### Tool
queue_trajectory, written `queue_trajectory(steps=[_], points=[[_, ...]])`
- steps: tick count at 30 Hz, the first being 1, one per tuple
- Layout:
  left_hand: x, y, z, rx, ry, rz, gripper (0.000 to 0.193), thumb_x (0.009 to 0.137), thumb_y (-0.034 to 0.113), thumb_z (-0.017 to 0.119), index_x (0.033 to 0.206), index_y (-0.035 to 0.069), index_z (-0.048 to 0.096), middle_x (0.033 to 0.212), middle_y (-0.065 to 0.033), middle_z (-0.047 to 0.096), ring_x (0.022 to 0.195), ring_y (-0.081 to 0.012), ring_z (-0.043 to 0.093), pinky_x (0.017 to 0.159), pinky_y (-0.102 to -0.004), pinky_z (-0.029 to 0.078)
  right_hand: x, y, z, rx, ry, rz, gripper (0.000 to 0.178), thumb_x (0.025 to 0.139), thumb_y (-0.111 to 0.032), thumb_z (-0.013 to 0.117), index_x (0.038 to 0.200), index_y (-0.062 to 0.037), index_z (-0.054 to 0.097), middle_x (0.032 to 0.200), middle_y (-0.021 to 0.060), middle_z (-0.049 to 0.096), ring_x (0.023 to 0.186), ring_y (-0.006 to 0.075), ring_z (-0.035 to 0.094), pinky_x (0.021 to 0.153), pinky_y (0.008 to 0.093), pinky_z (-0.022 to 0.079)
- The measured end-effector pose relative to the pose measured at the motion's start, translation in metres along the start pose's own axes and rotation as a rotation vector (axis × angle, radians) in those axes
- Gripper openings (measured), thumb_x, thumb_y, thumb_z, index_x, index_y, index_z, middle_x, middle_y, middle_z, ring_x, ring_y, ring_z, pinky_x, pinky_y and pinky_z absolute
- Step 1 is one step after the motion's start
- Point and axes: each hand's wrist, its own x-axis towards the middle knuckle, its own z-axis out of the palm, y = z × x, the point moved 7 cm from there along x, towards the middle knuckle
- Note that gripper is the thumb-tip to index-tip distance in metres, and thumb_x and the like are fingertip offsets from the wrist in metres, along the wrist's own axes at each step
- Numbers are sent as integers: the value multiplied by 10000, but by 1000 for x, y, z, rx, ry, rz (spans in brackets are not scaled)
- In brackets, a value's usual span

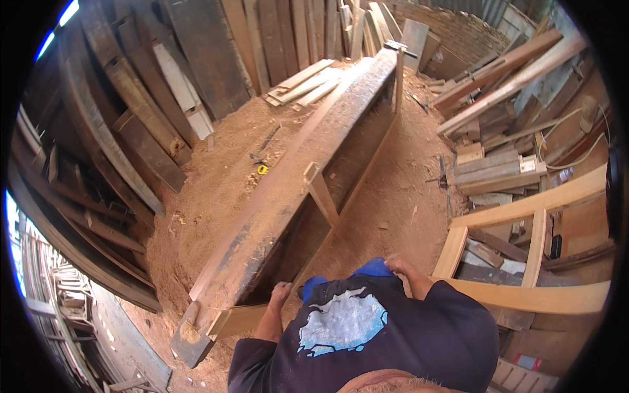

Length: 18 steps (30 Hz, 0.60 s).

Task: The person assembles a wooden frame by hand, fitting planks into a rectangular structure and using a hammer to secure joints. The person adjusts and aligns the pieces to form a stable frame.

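A long, dark-brown wooden bench dusted with sawdust stretches away diagonally before the person. Right of the bench lies a pale, ladder-like wooden frame; left of its far half, loose pale planks. The left hand is at the bench's near right side, fingers curled; I cannot tell whether it grips. The right hand, apart from the bench, is by blue cloth, its grip unclear.
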Motion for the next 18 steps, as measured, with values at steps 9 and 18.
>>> queue_trajectory(steps=[9,18], points=[[-19,235,201,-18,-370,337,420,925,375,617,1146,25,683,1143,-193,688,1095,-299,647,937,-371,500,-77,187,-18,130,-121,283,275,919,-314,596,954,-81,738,773,114,696,616,224,649,538,362,519],[14,293,169,110,-183,113,481,870,382,644,1157,-3,669,1087,-220,706,1059,-316,677,903,-375,520,-13,194,-91,425,312,328,329,884,-367,646,916,-54,741,756,136,697,626,232,654,588,401,532]])
